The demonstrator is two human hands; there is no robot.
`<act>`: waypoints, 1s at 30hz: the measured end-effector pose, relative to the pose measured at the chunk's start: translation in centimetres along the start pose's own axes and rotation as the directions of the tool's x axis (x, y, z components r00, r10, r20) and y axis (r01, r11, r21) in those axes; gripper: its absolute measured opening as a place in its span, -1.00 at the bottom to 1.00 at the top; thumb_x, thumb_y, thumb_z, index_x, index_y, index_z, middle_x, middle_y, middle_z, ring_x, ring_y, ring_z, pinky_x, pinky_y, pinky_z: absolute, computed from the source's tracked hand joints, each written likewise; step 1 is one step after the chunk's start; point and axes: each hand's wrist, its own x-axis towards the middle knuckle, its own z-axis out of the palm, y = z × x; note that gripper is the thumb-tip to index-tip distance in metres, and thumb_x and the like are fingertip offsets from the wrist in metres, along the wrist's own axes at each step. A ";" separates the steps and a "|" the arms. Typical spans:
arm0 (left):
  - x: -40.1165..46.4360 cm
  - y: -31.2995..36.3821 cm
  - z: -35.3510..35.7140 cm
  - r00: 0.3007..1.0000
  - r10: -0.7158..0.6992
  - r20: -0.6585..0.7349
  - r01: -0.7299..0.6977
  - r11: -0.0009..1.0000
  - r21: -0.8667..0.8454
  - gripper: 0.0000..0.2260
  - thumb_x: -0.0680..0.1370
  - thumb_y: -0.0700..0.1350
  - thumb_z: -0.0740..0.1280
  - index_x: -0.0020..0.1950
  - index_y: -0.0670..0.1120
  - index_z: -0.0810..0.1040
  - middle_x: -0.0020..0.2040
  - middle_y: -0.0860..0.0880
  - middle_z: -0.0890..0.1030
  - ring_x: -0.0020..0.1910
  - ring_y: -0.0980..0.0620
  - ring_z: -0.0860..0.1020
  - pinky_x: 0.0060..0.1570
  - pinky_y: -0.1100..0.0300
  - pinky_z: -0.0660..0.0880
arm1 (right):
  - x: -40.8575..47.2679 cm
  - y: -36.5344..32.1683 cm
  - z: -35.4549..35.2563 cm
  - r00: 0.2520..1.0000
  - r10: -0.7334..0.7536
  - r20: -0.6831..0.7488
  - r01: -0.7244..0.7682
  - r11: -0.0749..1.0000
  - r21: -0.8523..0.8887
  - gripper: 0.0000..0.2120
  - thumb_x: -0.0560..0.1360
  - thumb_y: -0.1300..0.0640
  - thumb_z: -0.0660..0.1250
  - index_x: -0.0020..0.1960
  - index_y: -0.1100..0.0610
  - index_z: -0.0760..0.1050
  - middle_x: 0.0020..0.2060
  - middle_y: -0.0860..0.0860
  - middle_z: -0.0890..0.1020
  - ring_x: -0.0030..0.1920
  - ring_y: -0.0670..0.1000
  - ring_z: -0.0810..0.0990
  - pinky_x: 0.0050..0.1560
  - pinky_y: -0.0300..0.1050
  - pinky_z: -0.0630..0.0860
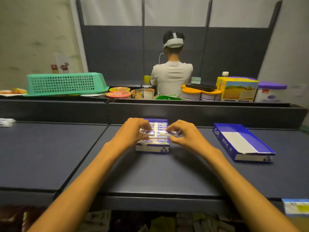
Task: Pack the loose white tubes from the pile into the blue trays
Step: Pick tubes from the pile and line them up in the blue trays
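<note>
at the centre of the frame a blue tray (152,147) sits on the dark table (150,173), its long axis running away from the camera, and white tubes (158,126) lie in it crosswise, long axes left to right, stacked in rows. the left hand (133,132) and right hand (182,131) each pinch an end of one tube (158,133) held level over the rows, fingers curled round it; its label is blurred and the print on the tubes cannot be read. a second tray (242,142) lies to the right, angled, showing a white and blue floor and white lettering on its side too small to make out. at the far left edge a few white tubes (5,122) are cut off by the frame. behind the table a person (171,76) sits with back turned, beside a green basket (66,83) and a yellow box (239,89).
</note>
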 end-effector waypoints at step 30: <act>2.4 -2.0 0.1 0.958 0.004 0.285 -0.015 0.999 0.036 -0.76 0.45 -0.12 0.49 0.11 -0.06 0.66 0.13 -0.04 0.62 0.02 0.03 0.58 -0.23 0.36 0.47 | 2.2 0.1 0.5 0.998 0.059 0.018 -0.060 0.997 0.058 -0.72 0.46 0.06 0.46 0.15 0.04 0.55 0.10 -0.06 0.58 0.07 -0.08 0.55 -0.03 -0.18 0.58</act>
